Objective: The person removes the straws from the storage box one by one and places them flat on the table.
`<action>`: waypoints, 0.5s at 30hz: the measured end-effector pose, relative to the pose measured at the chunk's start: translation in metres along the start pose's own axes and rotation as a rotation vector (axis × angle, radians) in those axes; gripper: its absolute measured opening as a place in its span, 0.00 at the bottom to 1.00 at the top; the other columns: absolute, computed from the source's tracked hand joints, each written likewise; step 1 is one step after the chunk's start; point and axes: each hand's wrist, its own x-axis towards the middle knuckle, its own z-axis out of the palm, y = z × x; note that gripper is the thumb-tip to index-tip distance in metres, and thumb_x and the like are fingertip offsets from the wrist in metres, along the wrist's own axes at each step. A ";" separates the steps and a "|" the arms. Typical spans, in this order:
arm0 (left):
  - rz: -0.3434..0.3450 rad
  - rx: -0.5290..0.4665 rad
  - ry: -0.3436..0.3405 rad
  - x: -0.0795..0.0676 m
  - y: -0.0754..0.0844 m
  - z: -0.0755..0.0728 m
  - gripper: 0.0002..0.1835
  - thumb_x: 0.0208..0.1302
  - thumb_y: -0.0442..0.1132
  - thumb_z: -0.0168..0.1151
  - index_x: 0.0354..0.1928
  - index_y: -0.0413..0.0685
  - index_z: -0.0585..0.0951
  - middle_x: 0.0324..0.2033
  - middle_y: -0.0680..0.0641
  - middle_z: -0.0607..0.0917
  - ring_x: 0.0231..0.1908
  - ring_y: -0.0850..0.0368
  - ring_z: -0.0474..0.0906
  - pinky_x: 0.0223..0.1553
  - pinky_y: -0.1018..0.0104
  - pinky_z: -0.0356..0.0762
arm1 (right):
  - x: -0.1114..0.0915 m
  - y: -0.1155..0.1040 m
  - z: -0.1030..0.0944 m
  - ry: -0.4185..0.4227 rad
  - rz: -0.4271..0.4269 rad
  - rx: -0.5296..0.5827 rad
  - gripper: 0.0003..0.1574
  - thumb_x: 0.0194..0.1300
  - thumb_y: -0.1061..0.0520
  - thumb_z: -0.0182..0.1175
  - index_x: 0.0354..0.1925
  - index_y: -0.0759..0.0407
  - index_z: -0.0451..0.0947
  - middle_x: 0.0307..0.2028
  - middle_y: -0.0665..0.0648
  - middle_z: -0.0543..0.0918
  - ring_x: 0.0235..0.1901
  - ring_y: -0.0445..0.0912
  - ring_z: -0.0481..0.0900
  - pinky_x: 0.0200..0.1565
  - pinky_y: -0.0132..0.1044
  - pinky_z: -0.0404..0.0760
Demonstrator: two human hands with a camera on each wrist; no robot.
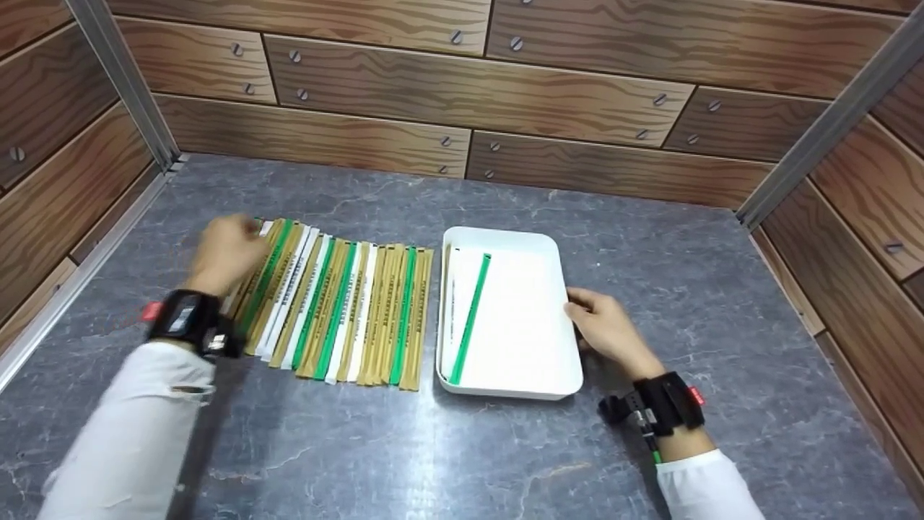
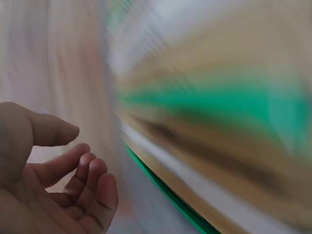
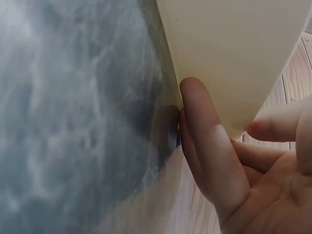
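Note:
In the head view my left hand (image 1: 227, 253) hovers at the left end of a row of long, thin printed packets (image 1: 339, 310) in tan, white and green. Its fingers curl loosely, with thumb and forefinger apart and nothing between them in the left wrist view. A white tray (image 1: 570, 365) stands to the right of the row. Inside it lie a green packet (image 1: 471, 318) and, along its left wall, a white packet (image 1: 453, 289). My right hand (image 1: 610, 328) holds the tray's right side, fingers against the outer wall (image 3: 224, 58) and thumb at the rim.
Grey marbled tabletop (image 1: 325, 448) lies under everything. Wood-patterned panels (image 1: 404, 79) close off the back and both sides, with metal posts (image 1: 816, 130) at the corners. Each wrist wears a black strap (image 1: 668, 404) with a small camera.

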 end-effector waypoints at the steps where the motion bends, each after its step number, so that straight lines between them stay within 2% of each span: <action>1: 0.041 -0.022 0.002 -0.001 0.017 0.006 0.23 0.69 0.34 0.52 0.59 0.22 0.76 0.55 0.21 0.79 0.55 0.26 0.76 0.59 0.34 0.75 | 0.000 0.000 0.000 0.000 -0.002 -0.004 0.32 0.81 0.54 0.49 0.75 0.68 0.65 0.59 0.71 0.81 0.39 0.47 0.86 0.34 0.38 0.88; 5: 0.158 -0.042 -0.044 -0.007 0.093 0.041 0.19 0.71 0.34 0.58 0.60 0.29 0.77 0.56 0.29 0.79 0.55 0.34 0.77 0.59 0.40 0.77 | 0.000 0.001 -0.001 0.001 -0.012 -0.034 0.32 0.81 0.54 0.49 0.75 0.68 0.65 0.60 0.71 0.81 0.40 0.48 0.86 0.34 0.38 0.88; 7: 0.210 -0.005 -0.072 -0.011 0.129 0.063 0.18 0.70 0.34 0.60 0.58 0.34 0.79 0.55 0.33 0.79 0.53 0.39 0.78 0.56 0.45 0.79 | -0.001 0.001 -0.001 0.006 -0.007 -0.039 0.32 0.81 0.54 0.49 0.75 0.68 0.65 0.60 0.71 0.81 0.40 0.49 0.86 0.34 0.38 0.87; 10: 0.237 0.063 -0.170 -0.018 0.177 0.098 0.16 0.69 0.33 0.60 0.57 0.39 0.81 0.53 0.38 0.82 0.48 0.44 0.80 0.51 0.52 0.83 | -0.001 0.000 -0.001 0.005 -0.008 -0.031 0.32 0.81 0.54 0.49 0.75 0.68 0.65 0.60 0.71 0.81 0.40 0.48 0.85 0.34 0.38 0.87; 13: 0.244 0.251 -0.297 -0.025 0.215 0.131 0.14 0.67 0.32 0.60 0.53 0.41 0.82 0.50 0.40 0.84 0.45 0.45 0.83 0.45 0.53 0.85 | -0.001 -0.001 -0.001 0.006 -0.016 -0.023 0.32 0.81 0.54 0.49 0.75 0.69 0.65 0.59 0.72 0.81 0.39 0.48 0.85 0.33 0.38 0.87; 15: 0.248 0.384 -0.365 -0.029 0.233 0.150 0.12 0.67 0.32 0.60 0.50 0.42 0.84 0.49 0.40 0.87 0.45 0.44 0.85 0.45 0.53 0.86 | -0.001 -0.001 -0.001 0.003 -0.022 -0.021 0.32 0.81 0.55 0.49 0.74 0.69 0.65 0.59 0.72 0.81 0.39 0.48 0.85 0.33 0.38 0.87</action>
